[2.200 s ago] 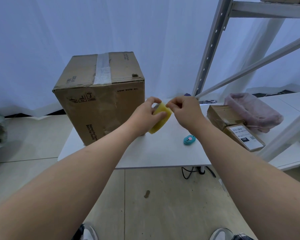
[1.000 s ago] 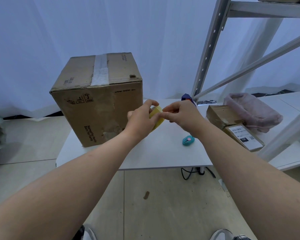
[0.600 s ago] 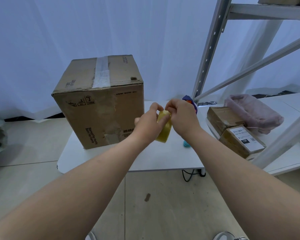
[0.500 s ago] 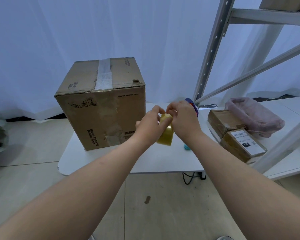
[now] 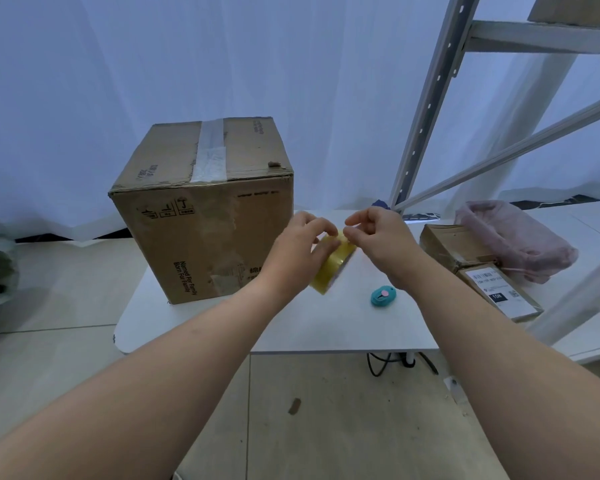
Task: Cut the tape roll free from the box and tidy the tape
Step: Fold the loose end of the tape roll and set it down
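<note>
A yellow tape roll (image 5: 330,271) is held above the white table (image 5: 326,323), just right of the big cardboard box (image 5: 205,216). My left hand (image 5: 298,244) grips the roll from the left and top. My right hand (image 5: 374,233) is at the roll's upper right edge, thumb and forefinger pinched at the tape's surface, the other fingers curled. I see no tape strand between roll and box. A small teal cutter (image 5: 383,295) lies on the table under my right wrist.
Two small cardboard parcels (image 5: 482,268) and a pink bag (image 5: 513,237) lie at the table's right. A grey metal shelf frame (image 5: 426,109) rises behind them. A dark cable (image 5: 381,363) hangs under the table's front edge. Tiled floor lies below.
The roll has tilted and dropped a little toward the table. My right hand has slid from covering the roll to pinching its upper right edge, and the teal cutter shows again.
</note>
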Action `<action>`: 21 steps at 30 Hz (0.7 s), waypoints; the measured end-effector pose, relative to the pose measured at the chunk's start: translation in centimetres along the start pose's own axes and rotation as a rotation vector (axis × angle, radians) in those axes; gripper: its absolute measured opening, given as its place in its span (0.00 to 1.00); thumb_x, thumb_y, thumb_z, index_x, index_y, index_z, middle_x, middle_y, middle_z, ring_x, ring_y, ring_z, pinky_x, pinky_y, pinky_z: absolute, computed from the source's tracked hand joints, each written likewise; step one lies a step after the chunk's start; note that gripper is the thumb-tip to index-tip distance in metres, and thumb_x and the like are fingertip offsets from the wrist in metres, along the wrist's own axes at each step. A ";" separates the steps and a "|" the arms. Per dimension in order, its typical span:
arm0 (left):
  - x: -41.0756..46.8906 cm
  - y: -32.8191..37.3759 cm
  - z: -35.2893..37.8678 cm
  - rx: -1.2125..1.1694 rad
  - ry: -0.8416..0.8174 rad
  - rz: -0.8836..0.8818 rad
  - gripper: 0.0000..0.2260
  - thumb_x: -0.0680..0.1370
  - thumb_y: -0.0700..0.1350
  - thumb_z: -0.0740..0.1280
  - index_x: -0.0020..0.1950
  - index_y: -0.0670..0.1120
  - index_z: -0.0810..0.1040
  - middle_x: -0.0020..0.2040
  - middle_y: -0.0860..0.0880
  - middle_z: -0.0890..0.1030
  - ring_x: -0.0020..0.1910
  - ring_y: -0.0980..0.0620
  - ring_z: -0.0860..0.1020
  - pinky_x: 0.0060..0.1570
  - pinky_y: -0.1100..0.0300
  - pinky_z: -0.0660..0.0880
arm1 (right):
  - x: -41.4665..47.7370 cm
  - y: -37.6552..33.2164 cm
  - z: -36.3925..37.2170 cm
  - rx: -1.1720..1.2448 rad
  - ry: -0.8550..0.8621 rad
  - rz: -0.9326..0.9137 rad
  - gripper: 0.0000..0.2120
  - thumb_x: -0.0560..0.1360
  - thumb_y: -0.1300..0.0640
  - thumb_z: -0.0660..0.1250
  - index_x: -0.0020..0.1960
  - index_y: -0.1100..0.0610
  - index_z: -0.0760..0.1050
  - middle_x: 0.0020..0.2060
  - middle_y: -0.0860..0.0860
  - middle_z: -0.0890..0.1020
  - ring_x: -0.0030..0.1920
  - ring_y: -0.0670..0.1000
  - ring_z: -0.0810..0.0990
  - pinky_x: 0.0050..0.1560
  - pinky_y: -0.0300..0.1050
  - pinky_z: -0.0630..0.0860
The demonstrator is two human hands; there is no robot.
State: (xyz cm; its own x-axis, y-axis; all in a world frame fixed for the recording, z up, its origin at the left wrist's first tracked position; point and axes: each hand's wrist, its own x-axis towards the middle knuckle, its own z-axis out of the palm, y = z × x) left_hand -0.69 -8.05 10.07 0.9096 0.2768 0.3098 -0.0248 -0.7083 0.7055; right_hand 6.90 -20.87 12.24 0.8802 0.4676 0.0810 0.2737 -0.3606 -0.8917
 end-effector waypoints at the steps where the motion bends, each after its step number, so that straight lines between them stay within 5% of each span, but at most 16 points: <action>1: 0.2 0.0 -0.1 -0.045 -0.015 -0.005 0.07 0.78 0.46 0.67 0.53 0.47 0.80 0.51 0.51 0.71 0.49 0.52 0.74 0.50 0.60 0.71 | -0.1 0.0 -0.2 -0.029 -0.038 -0.029 0.03 0.76 0.60 0.66 0.49 0.54 0.73 0.40 0.51 0.78 0.42 0.47 0.77 0.39 0.36 0.72; 5: 0.7 -0.1 0.2 0.015 -0.293 0.000 0.04 0.77 0.45 0.67 0.49 0.46 0.79 0.44 0.52 0.74 0.42 0.55 0.72 0.43 0.63 0.68 | -0.6 0.7 -0.4 -0.053 -0.149 -0.104 0.05 0.76 0.64 0.63 0.48 0.57 0.69 0.32 0.50 0.75 0.34 0.46 0.73 0.39 0.39 0.71; 9: 0.8 0.0 0.9 0.075 -0.190 0.032 0.06 0.77 0.43 0.68 0.42 0.41 0.78 0.38 0.49 0.74 0.38 0.52 0.71 0.41 0.59 0.70 | -0.5 1.3 -0.5 -0.020 -0.042 -0.128 0.09 0.74 0.60 0.68 0.50 0.54 0.69 0.35 0.48 0.76 0.34 0.45 0.74 0.39 0.36 0.73; 16: 2.7 -2.0 2.3 0.286 -0.027 -0.029 0.09 0.79 0.43 0.62 0.43 0.39 0.75 0.40 0.44 0.76 0.39 0.46 0.73 0.38 0.55 0.68 | 0.7 3.9 -1.4 0.125 0.142 0.083 0.07 0.77 0.54 0.64 0.55 0.50 0.69 0.50 0.50 0.75 0.48 0.49 0.76 0.53 0.48 0.77; 21: 6.9 -0.9 2.9 0.483 -0.175 0.021 0.04 0.76 0.39 0.64 0.48 0.42 0.69 0.46 0.44 0.74 0.47 0.42 0.76 0.40 0.55 0.67 | 1.5 6.6 -1.3 0.097 0.145 0.245 0.07 0.77 0.57 0.62 0.55 0.51 0.70 0.55 0.53 0.74 0.53 0.55 0.76 0.55 0.52 0.77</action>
State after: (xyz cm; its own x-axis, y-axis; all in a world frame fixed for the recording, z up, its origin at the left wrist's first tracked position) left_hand 6.81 -7.38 9.75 0.9679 0.1758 0.1799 0.1133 -0.9432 0.3122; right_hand 10.55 -23.64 7.05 0.9637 0.2532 -0.0851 0.0142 -0.3668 -0.9302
